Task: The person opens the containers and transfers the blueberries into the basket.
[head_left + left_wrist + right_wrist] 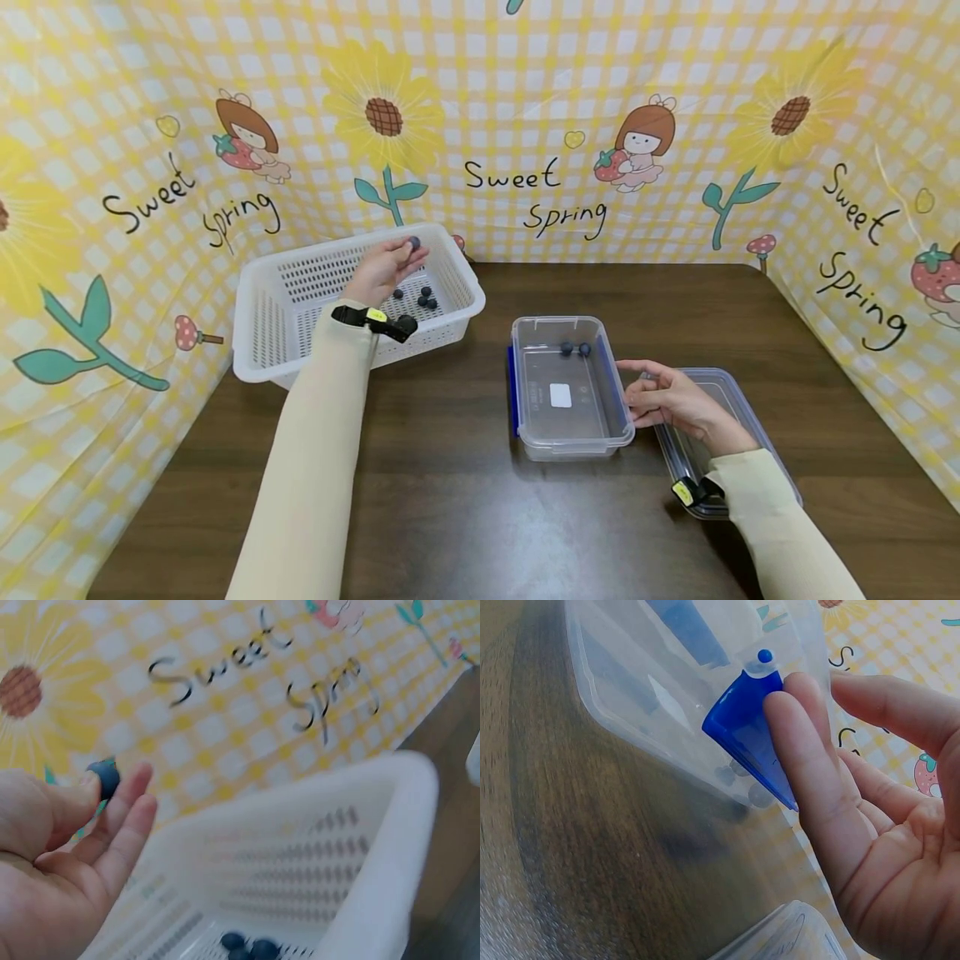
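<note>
Between thumb and fingertips, my left hand (380, 271) pinches a blueberry (106, 778) above a white perforated basket (258, 321). On the basket's floor lie several more blueberries (426, 298), close together near its right end. My right hand (670, 400) is at the right side of a clear plastic container (540, 417), its fingers loosely extended. In the right wrist view its fingertips are at the container's blue latch (742, 724), which hangs folded outward. Two blueberries (575, 349) sit inside the container near its far end.
A clear lid (738, 408) lies on the dark wooden table (465, 508), partly under the right hand and forearm. Another blue latch (513, 392) hangs along the container's left side. A yellow checked cloth (480, 108) with printed flowers stands around the table's back and sides.
</note>
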`<state>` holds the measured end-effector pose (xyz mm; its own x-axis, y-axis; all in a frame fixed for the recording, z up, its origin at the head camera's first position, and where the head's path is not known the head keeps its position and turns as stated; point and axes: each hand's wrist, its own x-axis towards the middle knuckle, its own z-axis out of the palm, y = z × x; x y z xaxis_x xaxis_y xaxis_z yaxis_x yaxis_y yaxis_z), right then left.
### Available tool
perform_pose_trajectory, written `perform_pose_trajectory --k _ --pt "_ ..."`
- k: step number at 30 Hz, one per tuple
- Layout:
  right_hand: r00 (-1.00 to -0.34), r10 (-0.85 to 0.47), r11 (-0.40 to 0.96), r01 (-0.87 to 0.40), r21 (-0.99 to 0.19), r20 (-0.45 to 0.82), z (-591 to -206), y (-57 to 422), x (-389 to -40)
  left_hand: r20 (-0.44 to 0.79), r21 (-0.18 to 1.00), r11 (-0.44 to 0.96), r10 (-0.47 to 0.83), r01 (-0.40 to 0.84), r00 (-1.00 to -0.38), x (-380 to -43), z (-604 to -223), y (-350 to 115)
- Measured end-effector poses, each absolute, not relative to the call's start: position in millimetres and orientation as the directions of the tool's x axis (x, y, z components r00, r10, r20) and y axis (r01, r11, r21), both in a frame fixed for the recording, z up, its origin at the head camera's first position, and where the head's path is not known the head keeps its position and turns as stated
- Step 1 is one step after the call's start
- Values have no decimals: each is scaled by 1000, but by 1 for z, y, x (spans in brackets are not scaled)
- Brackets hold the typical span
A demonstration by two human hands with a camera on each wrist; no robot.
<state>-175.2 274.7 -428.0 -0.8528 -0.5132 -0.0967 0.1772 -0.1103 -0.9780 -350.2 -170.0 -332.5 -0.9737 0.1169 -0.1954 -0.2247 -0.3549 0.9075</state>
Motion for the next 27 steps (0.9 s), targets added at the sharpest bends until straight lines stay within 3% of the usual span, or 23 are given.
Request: perform_pose_trajectory --k 8,27 --pt "-852 -513 -112 185 -976 -102 -429 274 -175 -279 877 -427 -83 -219 -957 -348 -351 -200" --pt "-859 -496 -85 194 -977 -128 -427 274 -176 -424 803 -512 -134 -304 -896 -348 -355 -206"
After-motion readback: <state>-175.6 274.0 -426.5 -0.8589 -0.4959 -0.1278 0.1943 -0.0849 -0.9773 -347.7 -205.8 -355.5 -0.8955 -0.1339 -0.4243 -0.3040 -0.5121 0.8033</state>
